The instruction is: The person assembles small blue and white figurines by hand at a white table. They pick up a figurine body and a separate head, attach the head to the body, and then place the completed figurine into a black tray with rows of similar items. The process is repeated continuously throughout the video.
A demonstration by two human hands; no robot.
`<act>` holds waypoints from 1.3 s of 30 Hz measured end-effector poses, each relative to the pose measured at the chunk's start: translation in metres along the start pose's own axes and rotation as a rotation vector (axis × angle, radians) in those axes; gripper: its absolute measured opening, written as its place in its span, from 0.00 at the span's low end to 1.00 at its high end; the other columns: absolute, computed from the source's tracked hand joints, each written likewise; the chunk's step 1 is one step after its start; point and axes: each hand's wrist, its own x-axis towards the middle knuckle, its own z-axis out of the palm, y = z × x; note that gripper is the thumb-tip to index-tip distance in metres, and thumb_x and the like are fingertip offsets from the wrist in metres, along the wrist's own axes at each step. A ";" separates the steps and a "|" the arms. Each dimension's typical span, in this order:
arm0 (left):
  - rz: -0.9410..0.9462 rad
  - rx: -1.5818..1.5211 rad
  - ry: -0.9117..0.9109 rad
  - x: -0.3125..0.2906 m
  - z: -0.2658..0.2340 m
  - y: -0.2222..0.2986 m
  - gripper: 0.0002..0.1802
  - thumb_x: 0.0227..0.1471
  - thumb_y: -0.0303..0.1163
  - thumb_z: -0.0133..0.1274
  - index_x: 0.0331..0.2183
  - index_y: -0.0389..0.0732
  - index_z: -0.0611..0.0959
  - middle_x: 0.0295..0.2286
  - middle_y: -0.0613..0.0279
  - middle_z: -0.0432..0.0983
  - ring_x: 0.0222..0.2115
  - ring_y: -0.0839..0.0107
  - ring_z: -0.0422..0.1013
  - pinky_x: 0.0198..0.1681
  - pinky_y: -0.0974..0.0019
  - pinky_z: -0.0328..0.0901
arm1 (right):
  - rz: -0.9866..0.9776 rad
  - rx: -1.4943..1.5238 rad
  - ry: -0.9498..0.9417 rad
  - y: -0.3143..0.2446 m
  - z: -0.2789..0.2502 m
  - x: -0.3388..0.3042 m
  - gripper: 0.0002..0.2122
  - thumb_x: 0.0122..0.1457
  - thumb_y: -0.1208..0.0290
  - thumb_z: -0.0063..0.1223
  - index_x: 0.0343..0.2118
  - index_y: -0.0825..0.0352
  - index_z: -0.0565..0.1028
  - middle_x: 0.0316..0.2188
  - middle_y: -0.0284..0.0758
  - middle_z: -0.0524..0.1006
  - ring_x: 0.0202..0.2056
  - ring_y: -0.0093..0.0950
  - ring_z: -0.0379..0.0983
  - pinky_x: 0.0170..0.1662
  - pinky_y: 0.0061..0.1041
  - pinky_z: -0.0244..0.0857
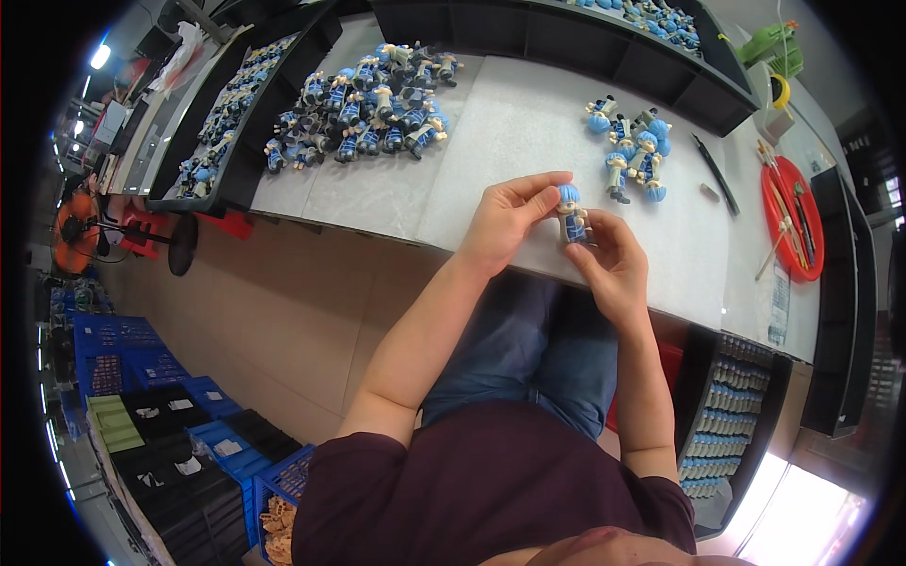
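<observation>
Pinching the head of 1 blue-haired figurine [572, 219] with left hand [507, 221], between thumb and fingertips. Gripping the same figurine's lower body with right hand [615, 268], with thumb by the feet and bent fingers against the right side. Held upright by 2 hands, in front of the torso, near the front edge of a white worktable [500, 141].

Scattered on the tabletop beyond right hand, well apart from it: a loose cluster [638, 157] of similar figurines, some standing or leaning, some lying. Heaped farther left: a much bigger pile [363, 111] of the same kind. Lying to the right of the cluster: 1 slim black tool [717, 174], just beside a small grey piece [710, 192]. Set farther right: a red oval dish [801, 271], with brush-like tools across it.

Placed along the back: a black divided tray [538, 40], holding more figurines. Stored low on the right, below table height: a dark rack [727, 415] with figurines in rows.
</observation>
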 end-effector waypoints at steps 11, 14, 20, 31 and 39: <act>0.019 0.235 0.030 -0.001 0.006 0.000 0.16 0.50 0.29 0.50 0.41 0.33 0.74 0.33 0.61 0.74 0.33 0.78 0.69 0.37 0.74 0.63 | -0.057 -0.092 0.150 0.000 0.001 -0.003 0.19 0.43 0.87 0.54 0.41 0.72 0.67 0.37 0.34 0.66 0.38 0.21 0.64 0.39 0.19 0.67; 0.008 0.183 0.046 -0.001 0.004 -0.001 0.15 0.49 0.28 0.50 0.41 0.34 0.75 0.32 0.61 0.74 0.32 0.78 0.69 0.36 0.75 0.63 | -0.080 -0.072 0.142 0.003 0.000 -0.002 0.20 0.43 0.87 0.53 0.42 0.71 0.66 0.37 0.33 0.65 0.40 0.21 0.63 0.39 0.19 0.66; 0.024 0.031 0.042 0.000 0.000 0.000 0.16 0.49 0.23 0.48 0.42 0.33 0.73 0.36 0.56 0.73 0.37 0.74 0.69 0.40 0.71 0.63 | -0.071 -0.032 0.078 -0.006 -0.002 -0.002 0.20 0.46 0.83 0.51 0.45 0.71 0.64 0.42 0.35 0.66 0.46 0.24 0.62 0.41 0.20 0.63; 0.044 0.040 0.030 0.001 0.000 -0.001 0.17 0.48 0.23 0.49 0.43 0.33 0.73 0.37 0.56 0.73 0.37 0.73 0.68 0.39 0.71 0.62 | 0.003 0.050 0.082 -0.003 -0.001 -0.001 0.15 0.55 0.77 0.47 0.45 0.74 0.62 0.37 0.41 0.69 0.37 0.25 0.70 0.40 0.22 0.66; 0.037 0.047 0.024 0.000 0.000 0.000 0.16 0.48 0.23 0.49 0.42 0.33 0.73 0.36 0.57 0.73 0.37 0.74 0.68 0.39 0.71 0.62 | 0.025 0.045 0.080 -0.004 -0.001 -0.002 0.16 0.54 0.76 0.48 0.45 0.73 0.62 0.37 0.41 0.68 0.36 0.25 0.70 0.39 0.21 0.66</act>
